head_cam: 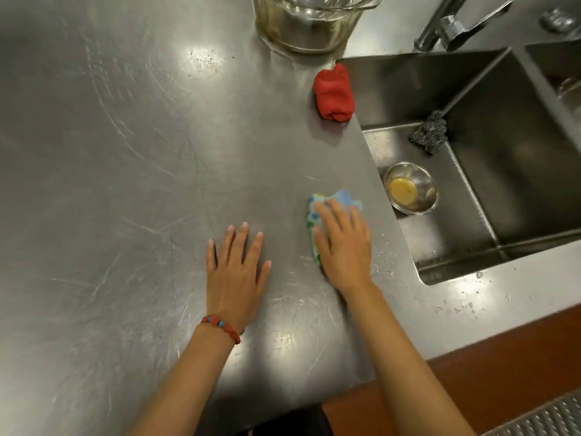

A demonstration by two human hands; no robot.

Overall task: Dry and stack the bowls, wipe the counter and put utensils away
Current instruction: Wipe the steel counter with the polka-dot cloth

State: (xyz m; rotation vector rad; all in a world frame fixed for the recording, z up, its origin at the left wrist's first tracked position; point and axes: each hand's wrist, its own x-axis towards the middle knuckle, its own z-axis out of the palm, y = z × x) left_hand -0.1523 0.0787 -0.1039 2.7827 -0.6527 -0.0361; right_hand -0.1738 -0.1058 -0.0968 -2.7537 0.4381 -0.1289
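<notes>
My right hand (342, 243) presses flat on a blue-green patterned cloth (316, 218) lying on the steel counter (125, 152), close to the sink's left rim. My left hand (235, 272) rests flat on the bare counter beside it, fingers spread, holding nothing; a red bead bracelet is on that wrist. A small steel bowl (423, 191) with a yellow residue sits in the sink (503, 152). A bunched red cloth (334, 93) lies on the counter at the sink's far left corner.
A large glass container (308, 23) stands at the back of the counter. A dark steel-wool scrubber (429, 132) lies in the sink, with the tap (452, 26) behind. Water drops dot the counter's front strip by the sink.
</notes>
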